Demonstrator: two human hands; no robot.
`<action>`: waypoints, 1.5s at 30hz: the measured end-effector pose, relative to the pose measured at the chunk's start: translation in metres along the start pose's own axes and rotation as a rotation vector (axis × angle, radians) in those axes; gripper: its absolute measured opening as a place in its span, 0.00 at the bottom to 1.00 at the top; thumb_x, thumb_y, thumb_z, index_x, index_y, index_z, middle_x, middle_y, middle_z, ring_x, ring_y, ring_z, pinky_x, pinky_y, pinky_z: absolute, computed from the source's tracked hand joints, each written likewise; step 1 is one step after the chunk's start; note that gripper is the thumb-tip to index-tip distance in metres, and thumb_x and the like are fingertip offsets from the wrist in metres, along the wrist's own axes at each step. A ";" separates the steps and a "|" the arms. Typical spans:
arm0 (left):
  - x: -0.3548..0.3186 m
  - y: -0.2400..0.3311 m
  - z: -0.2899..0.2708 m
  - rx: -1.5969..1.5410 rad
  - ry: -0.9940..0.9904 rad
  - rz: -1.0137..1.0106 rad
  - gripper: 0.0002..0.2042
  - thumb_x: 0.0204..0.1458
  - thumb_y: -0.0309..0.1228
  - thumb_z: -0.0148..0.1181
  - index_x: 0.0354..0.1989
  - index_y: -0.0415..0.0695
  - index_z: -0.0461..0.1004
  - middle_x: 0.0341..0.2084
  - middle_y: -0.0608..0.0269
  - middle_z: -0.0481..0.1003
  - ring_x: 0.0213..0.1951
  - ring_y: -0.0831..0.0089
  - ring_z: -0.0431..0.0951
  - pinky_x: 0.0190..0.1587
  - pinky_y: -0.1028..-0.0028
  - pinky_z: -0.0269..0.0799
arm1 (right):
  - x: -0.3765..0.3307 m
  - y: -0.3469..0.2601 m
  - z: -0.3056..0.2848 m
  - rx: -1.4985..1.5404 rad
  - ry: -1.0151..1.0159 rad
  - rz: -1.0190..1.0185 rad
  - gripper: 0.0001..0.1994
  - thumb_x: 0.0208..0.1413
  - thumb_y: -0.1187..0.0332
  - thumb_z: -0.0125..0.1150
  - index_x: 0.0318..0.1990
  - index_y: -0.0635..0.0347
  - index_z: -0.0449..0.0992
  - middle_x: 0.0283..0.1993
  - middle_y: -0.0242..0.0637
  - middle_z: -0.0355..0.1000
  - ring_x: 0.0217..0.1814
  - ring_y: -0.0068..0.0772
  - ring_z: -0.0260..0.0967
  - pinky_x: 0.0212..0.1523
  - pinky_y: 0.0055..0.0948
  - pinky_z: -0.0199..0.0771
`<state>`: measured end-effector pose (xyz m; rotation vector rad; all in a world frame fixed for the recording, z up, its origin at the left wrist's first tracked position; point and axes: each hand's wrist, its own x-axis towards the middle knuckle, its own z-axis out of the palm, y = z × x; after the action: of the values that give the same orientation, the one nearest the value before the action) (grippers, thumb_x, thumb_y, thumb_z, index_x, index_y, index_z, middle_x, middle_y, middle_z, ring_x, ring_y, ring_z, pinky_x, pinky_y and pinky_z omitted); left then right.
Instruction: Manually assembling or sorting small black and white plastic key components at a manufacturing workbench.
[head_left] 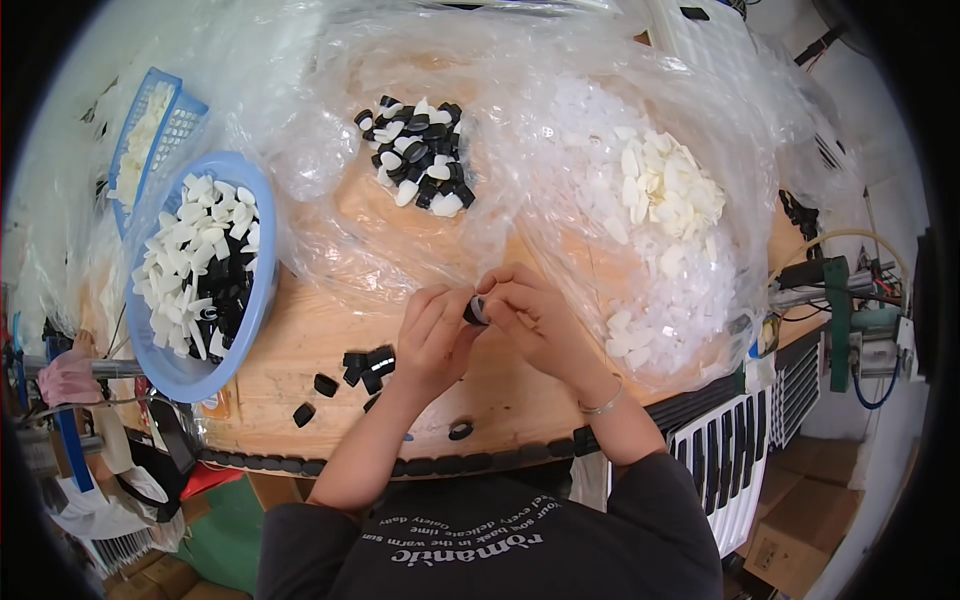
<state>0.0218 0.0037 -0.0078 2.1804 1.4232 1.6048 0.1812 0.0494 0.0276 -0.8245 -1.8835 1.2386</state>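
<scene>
**Two hands meet over a small black part at a crowded tabletop**

The fingers (452, 305) of the left hand (432, 338) and those of the right hand (532, 318) close together on a small black part (474, 311), pinched between both sets of fingertips just above the wooden tabletop (310, 345). A thin bracelet (601, 404) circles the right wrist. Directly below the left hand lies a loose cluster of black pieces (362, 367), with a few more scattered toward the near edge, among them a single black ring (460, 431) between the forearms. A row of black parts (440, 465) lines the tabletop's front edge. To the left, a round blue basket (245, 330) holds a heap of white and black pieces, and a rectangular blue basket (130, 135) with pale parts sits behind it. Crumpled clear plastic sheeting (330, 130) spreads across the far side of the tabletop; on it rest a mixed pile of black and white caps (420, 155) straight ahead and a mound of cream-white pieces (665, 190) to the right. Cables and metal fixtures (850, 300) stand at the far right.
</scene>
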 end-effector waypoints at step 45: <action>0.009 -0.025 -0.095 0.361 -0.729 -0.735 0.24 0.31 0.36 0.73 0.39 0.40 0.73 0.29 0.51 0.76 0.34 0.52 0.77 0.37 0.62 0.71 | 0.096 -0.014 -0.040 -0.115 0.363 -0.047 0.33 0.52 0.70 0.65 0.63 0.66 0.57 0.62 0.47 0.60 0.48 0.26 0.69 0.43 0.24 0.75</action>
<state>-0.0681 -0.0166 0.0276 1.7205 1.9555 0.2887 0.1623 0.1422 0.0733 -0.9880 -1.6771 0.8879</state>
